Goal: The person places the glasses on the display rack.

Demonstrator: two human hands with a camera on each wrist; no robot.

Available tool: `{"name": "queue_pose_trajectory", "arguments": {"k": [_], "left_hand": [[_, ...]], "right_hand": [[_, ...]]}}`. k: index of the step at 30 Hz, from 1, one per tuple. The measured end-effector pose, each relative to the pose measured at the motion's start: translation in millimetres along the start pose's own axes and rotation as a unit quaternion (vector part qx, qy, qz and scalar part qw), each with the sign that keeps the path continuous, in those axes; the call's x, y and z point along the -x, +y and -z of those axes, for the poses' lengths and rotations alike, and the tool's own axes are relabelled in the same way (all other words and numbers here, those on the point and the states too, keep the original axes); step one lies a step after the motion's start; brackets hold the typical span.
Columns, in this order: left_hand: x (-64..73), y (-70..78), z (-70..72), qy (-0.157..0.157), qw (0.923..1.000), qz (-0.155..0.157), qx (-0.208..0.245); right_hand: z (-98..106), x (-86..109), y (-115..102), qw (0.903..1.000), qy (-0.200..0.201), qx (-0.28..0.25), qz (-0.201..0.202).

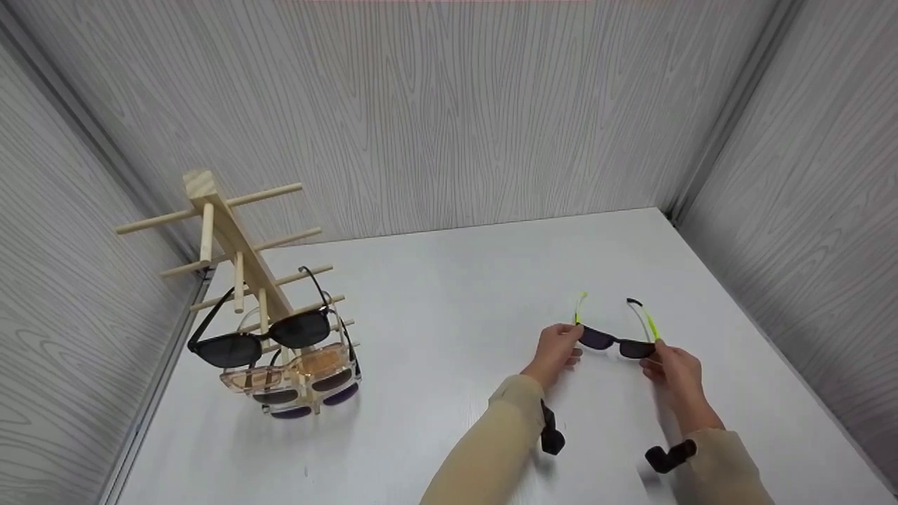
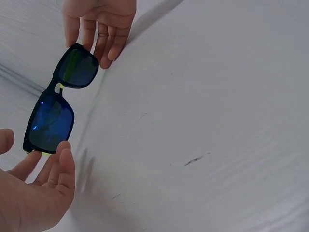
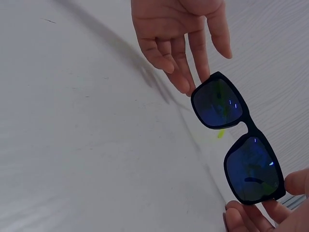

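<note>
A pair of sunglasses (image 1: 617, 341) with a dark front and yellow-green temples is held up, temples unfolded and pointing away. My left hand (image 1: 556, 351) holds the left end of its front by the hinge. At the opposite end, my right hand (image 1: 677, 370) pinches the corner between thumb and fingers. In the left wrist view, the lenses (image 2: 50, 123) look bluish, and the left fingers (image 2: 65, 164) lie at the lower corner. The right wrist view shows the right thumb (image 3: 297, 182) against the frame's end.
A wooden display rack (image 1: 242, 242) with side pegs stands on the left of the white table (image 1: 435, 315). Several sunglasses hang on its lower pegs, black ones (image 1: 263, 338) uppermost; its upper pegs are bare. Grey wood-grain panels (image 1: 449, 119) enclose the table behind and at both sides.
</note>
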State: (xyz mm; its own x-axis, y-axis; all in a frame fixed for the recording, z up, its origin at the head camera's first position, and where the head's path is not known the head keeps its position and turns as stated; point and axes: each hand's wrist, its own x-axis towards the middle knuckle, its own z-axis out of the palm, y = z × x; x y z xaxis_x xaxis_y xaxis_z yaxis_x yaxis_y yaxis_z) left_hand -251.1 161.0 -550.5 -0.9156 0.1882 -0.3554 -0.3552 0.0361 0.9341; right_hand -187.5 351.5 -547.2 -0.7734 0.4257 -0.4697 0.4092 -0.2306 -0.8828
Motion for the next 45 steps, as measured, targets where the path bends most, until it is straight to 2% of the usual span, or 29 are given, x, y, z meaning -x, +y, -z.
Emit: {"name": "queue_pose_trajectory", "arguments": {"k": [5, 11, 16, 20, 26, 33, 45], "left_hand": [[1.9, -0.8, 1.3, -0.001, 0.9998, -0.010, -0.016], [4.8, -3.7, 6.1, -0.005, 0.9994, -0.006, -0.034], [6.3, -4.9, 8.7, -0.015, 0.9980, -0.028, -0.054], [6.9, -6.8, 11.6, -0.018, 0.9979, -0.035, -0.052], [8.3, -9.1, 16.4, -0.015, 0.9981, -0.028, -0.053], [10.7, -11.3, 23.3, -0.014, 0.9994, -0.021, -0.025], [18.6, -14.4, 39.1, -0.039, 0.9988, -0.028, -0.007]], "right_hand": [[-0.9, 0.8, 1.3, 0.9999, 0.001, -0.015, 0.000], [1.9, 4.3, 4.9, 0.9994, -0.006, -0.030, -0.013], [4.0, 7.9, 6.9, 0.9984, -0.015, -0.053, -0.015], [3.9, 10.0, 8.1, 0.9978, -0.021, -0.060, -0.019], [1.8, 15.5, 8.1, 0.9972, -0.032, -0.066, -0.012], [-1.3, 23.8, 9.9, 0.9958, -0.055, -0.073, 0.009], [-4.9, 32.0, 12.7, 0.9936, -0.078, -0.076, 0.032]]}}
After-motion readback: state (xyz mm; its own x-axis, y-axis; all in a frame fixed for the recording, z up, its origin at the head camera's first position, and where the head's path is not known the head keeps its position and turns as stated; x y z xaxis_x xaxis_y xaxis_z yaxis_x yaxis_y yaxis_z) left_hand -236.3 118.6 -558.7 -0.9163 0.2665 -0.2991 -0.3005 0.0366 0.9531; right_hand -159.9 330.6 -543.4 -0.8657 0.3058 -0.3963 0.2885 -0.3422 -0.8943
